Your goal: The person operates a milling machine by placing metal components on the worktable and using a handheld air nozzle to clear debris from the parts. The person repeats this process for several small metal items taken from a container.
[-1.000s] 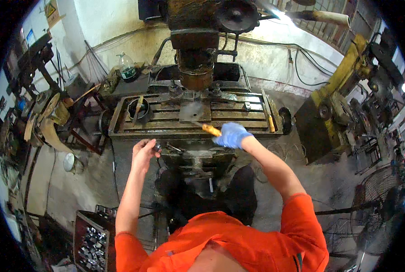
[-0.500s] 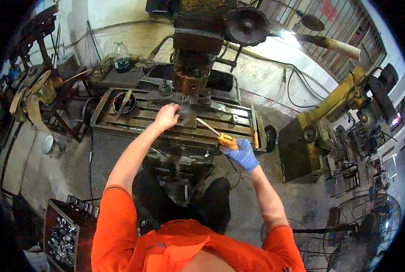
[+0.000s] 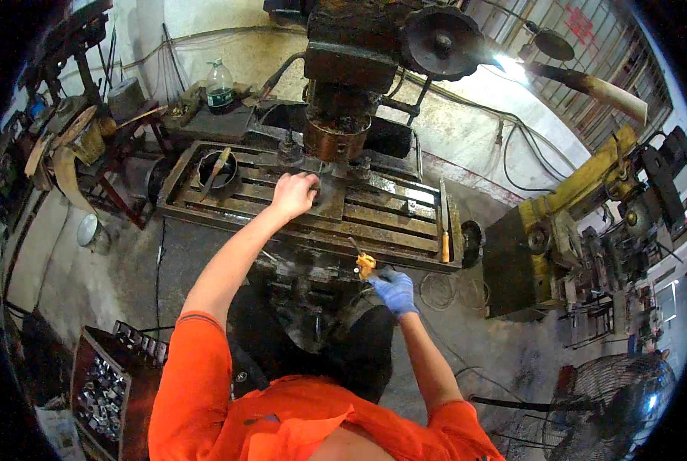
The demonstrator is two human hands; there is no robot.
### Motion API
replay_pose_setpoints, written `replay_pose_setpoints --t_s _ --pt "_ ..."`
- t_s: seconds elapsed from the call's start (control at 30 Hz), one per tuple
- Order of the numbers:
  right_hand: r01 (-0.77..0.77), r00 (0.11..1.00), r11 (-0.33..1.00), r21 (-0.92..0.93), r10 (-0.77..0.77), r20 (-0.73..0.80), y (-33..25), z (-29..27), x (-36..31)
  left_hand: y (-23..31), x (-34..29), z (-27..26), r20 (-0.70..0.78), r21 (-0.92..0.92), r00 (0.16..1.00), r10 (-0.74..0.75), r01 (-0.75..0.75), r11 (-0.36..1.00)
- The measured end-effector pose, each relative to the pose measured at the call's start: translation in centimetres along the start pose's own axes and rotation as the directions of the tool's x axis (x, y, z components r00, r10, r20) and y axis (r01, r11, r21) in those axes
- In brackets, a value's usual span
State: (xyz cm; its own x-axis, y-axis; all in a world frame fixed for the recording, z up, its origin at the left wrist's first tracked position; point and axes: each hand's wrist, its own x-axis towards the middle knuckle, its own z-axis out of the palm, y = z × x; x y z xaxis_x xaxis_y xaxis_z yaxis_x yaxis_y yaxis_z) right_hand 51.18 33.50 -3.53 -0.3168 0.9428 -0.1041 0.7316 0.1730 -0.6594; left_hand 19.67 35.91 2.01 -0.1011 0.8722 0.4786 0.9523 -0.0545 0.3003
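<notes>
Below the rusty spindle [image 3: 336, 138] of a milling machine, my bare left hand [image 3: 292, 194] is over the slotted machine table [image 3: 393, 228]. Its fingers are curled closed around a spot that they hide, so what they grip does not show. My right hand [image 3: 396, 292], in a blue glove, grips a yellow air blow gun [image 3: 365, 266] in front of the table's near edge. The gun's thin metal nozzle points up toward the table. A brush [image 3: 218, 167] leans in a dark round pot [image 3: 224, 180] on the table's left end.
A file with a wooden handle [image 3: 446, 246] lies along the table's right end. A crate of small metal parts [image 3: 101, 392] stands low at left, a fan [image 3: 612, 415] low at right. A bottle [image 3: 220, 91] is behind, and a yellow-and-black machine [image 3: 524, 238] stands to the right.
My right hand has drawn the blow gun back toward me, off the tabletop. The left hand stays under the spindle with fingers curled. The whole view has shifted slightly.
</notes>
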Motion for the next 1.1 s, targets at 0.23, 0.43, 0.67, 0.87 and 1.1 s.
replay_pose_setpoints --t_s 0.23,0.43,0.67,0.87,1.1 --pt "-0.057 0.997 0.986 0.157 0.065 -0.048 -0.7 -7.2 -4.6 0.5 2.8 2.3 -0.033 -0.089 0.997 -0.067 0.064 0.994" --pt "0.183 0.938 0.949 0.257 -0.090 -0.334 -0.9 -14.9 -3.9 2.0 3.5 1.8 -0.007 -0.021 0.934 -0.358 0.357 0.934" --pt "0.938 0.342 0.258 0.231 -0.586 -0.734 -19.8 -35.4 -0.5 -1.5 3.6 1.8 0.047 -0.045 0.932 -0.360 0.362 0.931" --pt "0.924 0.382 0.196 0.328 -0.454 -0.805 -24.1 -36.0 -3.9 0.7 4.7 2.0 0.064 -0.053 0.929 -0.365 0.368 0.928" --pt "0.944 0.329 0.172 0.280 -0.518 -0.790 -16.2 -29.6 -3.8 0.5 4.0 1.4 -0.033 -0.062 0.937 -0.347 0.345 0.937"
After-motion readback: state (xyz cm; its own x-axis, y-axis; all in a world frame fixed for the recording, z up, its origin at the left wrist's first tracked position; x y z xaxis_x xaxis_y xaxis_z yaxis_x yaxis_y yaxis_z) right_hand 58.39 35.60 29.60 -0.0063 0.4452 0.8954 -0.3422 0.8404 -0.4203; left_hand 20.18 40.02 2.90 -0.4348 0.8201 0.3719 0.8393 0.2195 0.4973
